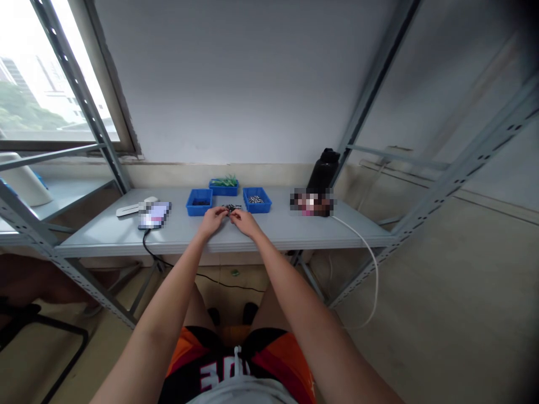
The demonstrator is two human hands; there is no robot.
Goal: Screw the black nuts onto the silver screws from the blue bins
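My left hand [214, 219] and my right hand [245, 222] come close together over the shelf top, each with its fingers pinched. Whatever lies between the fingertips is too small to name. Right beyond them is a little heap of small dark and shiny pieces [234, 207]. A blue bin [199, 211] with dark small parts stands left of the heap. To its right, another blue bin [260, 208] holds small silvery and dark pieces. Behind, a third blue bin [223, 191] contains green strip-like pieces [227, 180].
A phone [155, 215] with a black cable lies at left beside a white device [128, 210]. At right stand a black bottle [324, 171] and a blurred object [312, 203] near a white cable [370, 252]. Metal shelf posts [76, 73] frame both sides. Part of another person [46, 283] shows lower left.
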